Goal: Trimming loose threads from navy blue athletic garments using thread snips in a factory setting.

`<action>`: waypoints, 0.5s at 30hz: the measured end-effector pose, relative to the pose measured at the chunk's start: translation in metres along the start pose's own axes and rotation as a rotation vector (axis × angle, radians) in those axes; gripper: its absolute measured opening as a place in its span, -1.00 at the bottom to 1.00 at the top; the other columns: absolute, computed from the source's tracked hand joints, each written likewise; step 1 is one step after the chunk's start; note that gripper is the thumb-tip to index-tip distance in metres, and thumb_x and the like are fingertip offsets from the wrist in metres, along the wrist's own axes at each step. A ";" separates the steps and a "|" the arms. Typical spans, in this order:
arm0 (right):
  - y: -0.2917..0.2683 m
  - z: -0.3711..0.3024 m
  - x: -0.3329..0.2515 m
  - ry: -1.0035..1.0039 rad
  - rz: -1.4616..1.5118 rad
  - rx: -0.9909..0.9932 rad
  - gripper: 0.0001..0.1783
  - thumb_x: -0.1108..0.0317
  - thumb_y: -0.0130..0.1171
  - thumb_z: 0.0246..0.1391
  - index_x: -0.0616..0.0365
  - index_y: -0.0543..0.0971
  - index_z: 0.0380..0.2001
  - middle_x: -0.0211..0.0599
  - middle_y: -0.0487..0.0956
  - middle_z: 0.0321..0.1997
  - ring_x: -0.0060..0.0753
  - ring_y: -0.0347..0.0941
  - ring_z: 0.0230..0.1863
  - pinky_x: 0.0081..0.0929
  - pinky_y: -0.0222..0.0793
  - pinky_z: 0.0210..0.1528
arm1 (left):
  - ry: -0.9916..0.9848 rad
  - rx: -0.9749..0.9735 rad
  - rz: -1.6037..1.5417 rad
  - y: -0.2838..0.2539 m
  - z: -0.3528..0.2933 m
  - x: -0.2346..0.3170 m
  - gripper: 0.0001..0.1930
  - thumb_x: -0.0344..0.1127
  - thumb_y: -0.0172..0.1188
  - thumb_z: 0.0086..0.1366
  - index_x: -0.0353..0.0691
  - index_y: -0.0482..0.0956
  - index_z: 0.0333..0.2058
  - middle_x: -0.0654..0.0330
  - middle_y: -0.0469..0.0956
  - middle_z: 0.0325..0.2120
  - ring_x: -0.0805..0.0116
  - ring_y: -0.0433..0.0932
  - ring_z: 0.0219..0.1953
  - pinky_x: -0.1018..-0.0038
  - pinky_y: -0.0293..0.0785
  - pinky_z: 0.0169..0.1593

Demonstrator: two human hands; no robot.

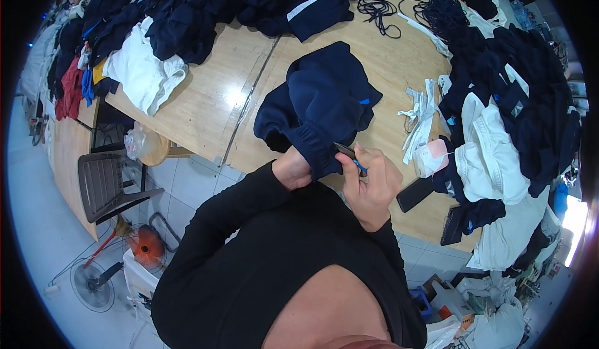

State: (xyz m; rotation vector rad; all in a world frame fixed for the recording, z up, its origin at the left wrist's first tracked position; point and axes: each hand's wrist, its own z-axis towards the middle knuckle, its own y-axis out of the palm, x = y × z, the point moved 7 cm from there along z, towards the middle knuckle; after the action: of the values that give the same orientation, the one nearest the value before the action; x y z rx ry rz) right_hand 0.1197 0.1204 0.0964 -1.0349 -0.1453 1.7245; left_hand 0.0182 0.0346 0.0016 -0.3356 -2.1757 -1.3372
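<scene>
A navy garment (327,96) with a gathered elastic edge lies bunched on the table in front of me. My left hand (292,169) reaches into or under that gathered edge, so its fingers are hidden by the cloth. In my right hand (372,184) is a pair of small thread snips (347,151) with a blue part, gripped between thumb and fingers. The dark blades point left and touch or nearly touch the gathered edge. Whether they are on a thread is too small to tell.
White fabric strips (422,121), a black phone (415,194) and a small pink-and-white object (432,158) lie to the right. Navy clothes (530,93) and white garments (490,149) pile beyond. Dark cords (378,13) lie at the back. A seam (253,96) crosses the wooden table.
</scene>
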 end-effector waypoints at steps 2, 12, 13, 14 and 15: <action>0.001 -0.003 0.001 -0.009 -0.015 -0.007 -0.63 0.36 0.66 0.03 0.26 0.64 -0.22 -0.09 0.69 -0.36 -0.09 0.61 -0.47 -0.37 0.45 -0.44 | -0.011 -0.006 0.002 0.003 0.000 0.000 -0.34 0.06 0.00 0.68 -0.11 0.16 0.58 0.22 0.38 0.46 0.37 0.51 0.36 0.42 0.55 0.31; -0.049 -0.009 0.073 0.412 0.286 0.447 -0.78 0.50 0.27 0.42 0.29 0.47 0.01 -0.24 0.63 -0.07 -0.68 0.49 -0.30 -0.70 0.42 -0.26 | 0.062 -0.036 -0.229 -0.046 0.058 -0.003 -0.50 -0.03 0.05 0.67 -0.14 0.42 0.41 0.20 0.55 0.30 0.41 0.62 0.19 0.49 0.60 0.13; -0.055 -0.005 0.077 0.427 0.302 0.496 -0.80 0.48 0.25 0.44 0.29 0.47 0.00 -0.27 0.63 -0.13 -0.71 0.45 -0.35 -0.72 0.37 -0.32 | 0.058 0.014 -0.204 -0.066 0.066 -0.001 -0.50 -0.03 0.05 0.67 -0.15 0.42 0.41 0.18 0.56 0.29 0.39 0.62 0.19 0.48 0.60 0.14; -0.068 -0.010 0.080 0.457 0.277 0.564 -0.81 0.47 0.24 0.46 0.29 0.47 0.00 -0.30 0.63 -0.19 -0.74 0.42 -0.40 -0.75 0.32 -0.38 | 0.014 0.040 -0.185 -0.082 0.081 -0.010 -0.49 -0.03 0.05 0.66 -0.17 0.42 0.41 0.17 0.57 0.28 0.37 0.62 0.19 0.47 0.60 0.15; -0.075 -0.016 0.089 0.509 0.285 0.548 -0.76 0.44 0.26 0.44 0.27 0.44 0.02 -0.21 0.67 -0.15 -0.65 0.54 -0.29 -0.73 0.43 -0.27 | -0.003 0.094 -0.164 -0.113 0.073 -0.008 -0.49 -0.03 0.05 0.66 -0.18 0.42 0.40 0.15 0.58 0.27 0.34 0.62 0.19 0.45 0.60 0.17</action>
State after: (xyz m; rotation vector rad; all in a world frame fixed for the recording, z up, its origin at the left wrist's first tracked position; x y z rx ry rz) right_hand 0.1805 0.2196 0.0779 -1.0664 0.7889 1.5552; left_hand -0.0541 0.0461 -0.1121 -0.1253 -2.3008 -1.3150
